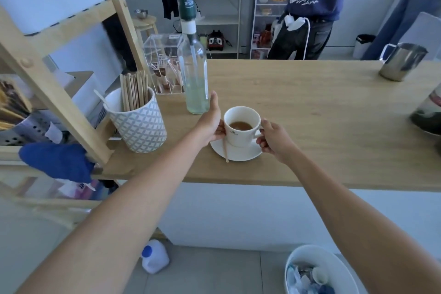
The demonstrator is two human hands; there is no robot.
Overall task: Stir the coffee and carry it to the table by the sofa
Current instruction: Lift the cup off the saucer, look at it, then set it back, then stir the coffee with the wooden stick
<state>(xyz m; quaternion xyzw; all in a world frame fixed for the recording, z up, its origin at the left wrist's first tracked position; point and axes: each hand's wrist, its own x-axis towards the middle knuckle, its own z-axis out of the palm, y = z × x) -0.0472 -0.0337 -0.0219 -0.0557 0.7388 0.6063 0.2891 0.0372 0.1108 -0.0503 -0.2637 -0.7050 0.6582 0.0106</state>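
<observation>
A white coffee cup (241,137) with brown coffee inside stands on a white saucer (248,155) near the front edge of the wooden counter (310,126). A wooden stir stick (225,150) lies across the saucer's left side. My left hand (210,124) grips the cup and saucer from the left, fingers against the cup's side. My right hand (274,142) is closed around the cup's handle on the right.
A clear glass bottle with a green pump (194,79) stands just behind my left hand. A patterned mug of wooden stir sticks (138,124) sits to the left, a steel jug (403,62) at the far right. A person (307,7) stands behind the counter. A white bin (317,270) is on the floor.
</observation>
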